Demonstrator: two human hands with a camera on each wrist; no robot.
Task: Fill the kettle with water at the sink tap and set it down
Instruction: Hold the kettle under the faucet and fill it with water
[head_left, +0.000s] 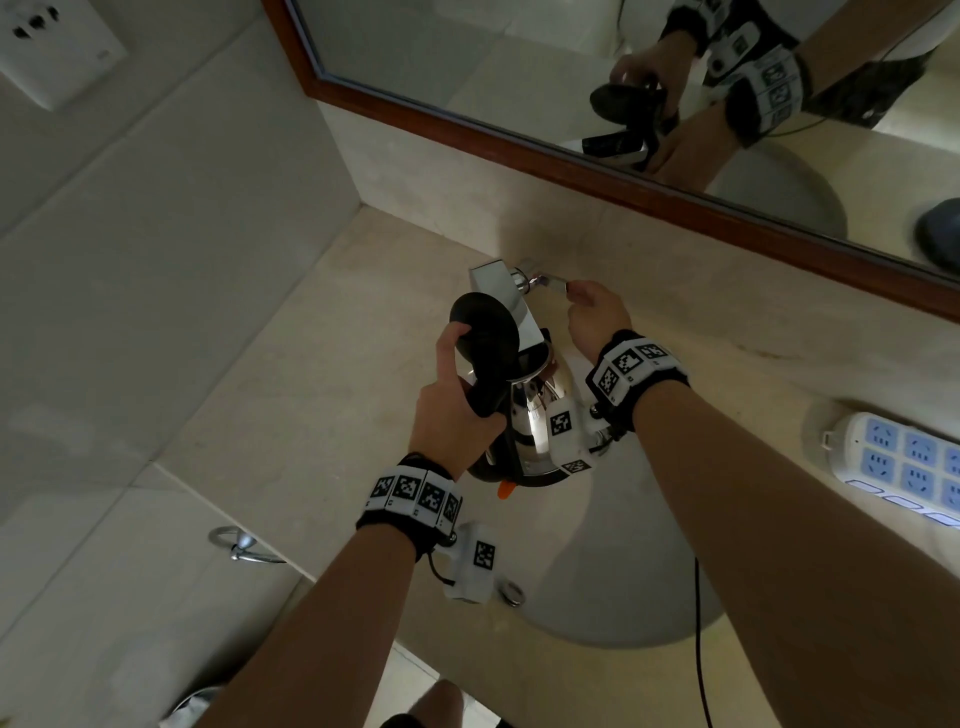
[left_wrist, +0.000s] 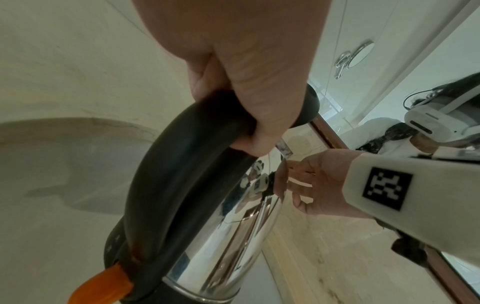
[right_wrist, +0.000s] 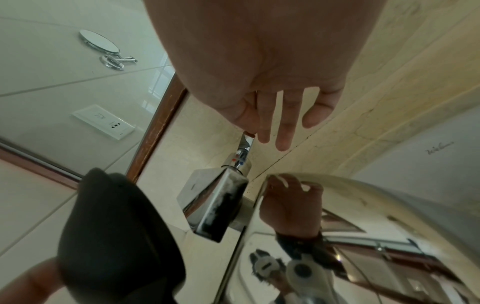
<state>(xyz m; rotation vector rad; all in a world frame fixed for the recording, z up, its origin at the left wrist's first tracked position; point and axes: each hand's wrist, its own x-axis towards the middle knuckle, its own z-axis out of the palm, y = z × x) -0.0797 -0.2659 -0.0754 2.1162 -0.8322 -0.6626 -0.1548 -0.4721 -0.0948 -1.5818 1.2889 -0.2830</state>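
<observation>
Nearest to me, my left hand (head_left: 457, 415) has its fingers curled tight round the black handle (left_wrist: 182, 174) of the kettle (head_left: 535, 431). The kettle hangs over the sink (head_left: 623, 597), off the surface (head_left: 322, 364), its shiny steel body tilted and its black lid (head_left: 483, 327) flipped open. An orange switch (left_wrist: 103, 286) sticks out at the foot of the handle.

Just beyond the kettle's open mouth sits the square chrome tap (head_left: 501, 291), its spout reaching over the opening. I cannot tell whether water is running.

To the right of the tap, my right hand (head_left: 592, 312) pinches the thin chrome lever (right_wrist: 246, 142) between thumb and forefinger; the other fingers are loosely straight and touch nothing.

Further right of the sink, a white power strip (head_left: 904, 467) with blue sockets lies on the surface. Behind the tap, a wood-framed mirror (head_left: 519, 130) hangs on the wall, and a wall socket (head_left: 57, 47) is far to the tap's left.
</observation>
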